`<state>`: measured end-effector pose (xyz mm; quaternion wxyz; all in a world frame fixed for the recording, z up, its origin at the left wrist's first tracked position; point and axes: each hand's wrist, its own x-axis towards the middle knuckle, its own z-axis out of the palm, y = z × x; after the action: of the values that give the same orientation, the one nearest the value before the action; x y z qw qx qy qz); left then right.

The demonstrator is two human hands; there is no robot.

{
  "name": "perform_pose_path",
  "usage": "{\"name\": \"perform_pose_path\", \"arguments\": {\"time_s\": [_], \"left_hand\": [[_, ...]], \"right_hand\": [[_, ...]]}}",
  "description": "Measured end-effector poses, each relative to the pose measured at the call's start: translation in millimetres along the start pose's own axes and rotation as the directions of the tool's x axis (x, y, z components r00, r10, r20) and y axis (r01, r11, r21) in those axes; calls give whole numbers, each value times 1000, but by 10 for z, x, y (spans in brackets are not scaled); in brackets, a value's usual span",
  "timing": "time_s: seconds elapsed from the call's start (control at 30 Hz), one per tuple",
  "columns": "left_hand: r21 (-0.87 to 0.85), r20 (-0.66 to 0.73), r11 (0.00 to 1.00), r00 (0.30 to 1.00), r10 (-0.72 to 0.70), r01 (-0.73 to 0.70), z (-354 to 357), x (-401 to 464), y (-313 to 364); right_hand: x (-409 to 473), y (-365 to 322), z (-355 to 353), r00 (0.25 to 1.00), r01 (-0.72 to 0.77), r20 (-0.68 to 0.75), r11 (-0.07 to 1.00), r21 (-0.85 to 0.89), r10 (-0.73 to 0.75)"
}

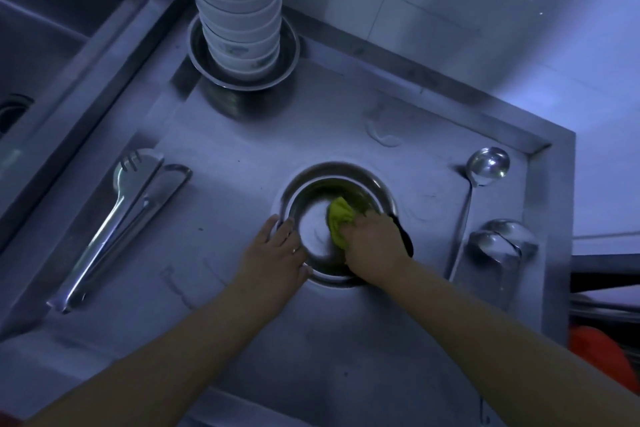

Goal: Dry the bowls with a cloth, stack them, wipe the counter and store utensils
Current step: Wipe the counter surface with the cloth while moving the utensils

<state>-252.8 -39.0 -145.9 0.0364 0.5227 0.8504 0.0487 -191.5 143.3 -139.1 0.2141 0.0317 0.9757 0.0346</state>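
A steel counter [242,322] with a raised rim fills most of the view, and a sink [41,45] is seen at its far left. At the back of the counter a tall stack of white bowls [235,10] is set inside steel bowls [289,55]. Tongs [117,229] are laid near the left edge, next to a slotted spoon whose head is seen beside them. A steel bowl [337,177] (its rim blurred) is stood upright at the middle of the counter. Its near-left rim is steadied by the left hand [277,250], whose fingers are laid flat and nearly straight over the edge, with nothing gripped. A yellow-green cloth [341,218] is bunched in the curled fingers of the right hand [374,243] and pressed against the inside of the bowl. Two ladles are laid along the right edge, a small one [488,166] farther back and a larger one [502,243] nearer.
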Motion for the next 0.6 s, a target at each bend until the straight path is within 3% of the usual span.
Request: {"name": "perform_pose_path", "arguments": {"time_s": [0.1, 0.2, 0.3, 0.37, 0.43, 0.47, 0.5, 0.53, 0.6], "left_hand": [[-15, 34, 1000, 999, -7, 8, -19, -25, 1], [-46, 47, 999, 999, -11, 14, -74, -51, 0], [-98, 23, 994, 999, -38, 40, -160, -54, -25], [-117, 1, 987, 993, -115, 114, -235, -1, -88], [-129, -9, 968, 976, -216, 213, -331, 97, -180], [-141, -10, 955, 964, -265, 261, -382, 151, -232], [-156, -16, 940, 951, -308, 302, -423, 209, -288], [-170, -28, 926, 938, -346, 337, -453, 263, -344], [-207, -57, 896, 909, -412, 393, -467, 362, -446]], "right_hand": [[-141, -98, 33, 999, 12, 39, 974, 224, -21], [-267, -93, -15, 988, -105, -32, 808, 579, 151], [-335, -61, -141, 882, -171, -127, 559, 812, 454], [-288, -28, -307, 758, -86, -258, 484, 871, 599], [-138, 13, -464, 605, -10, -457, 580, 814, 652], [-27, 36, -534, 558, 8, -533, 639, 769, 636], [107, 42, -609, 556, 17, -572, 679, 734, 603], [267, 48, -667, 611, 12, -572, 716, 698, 547], [642, 32, -721, 814, -85, -466, 865, 495, 347]]}}
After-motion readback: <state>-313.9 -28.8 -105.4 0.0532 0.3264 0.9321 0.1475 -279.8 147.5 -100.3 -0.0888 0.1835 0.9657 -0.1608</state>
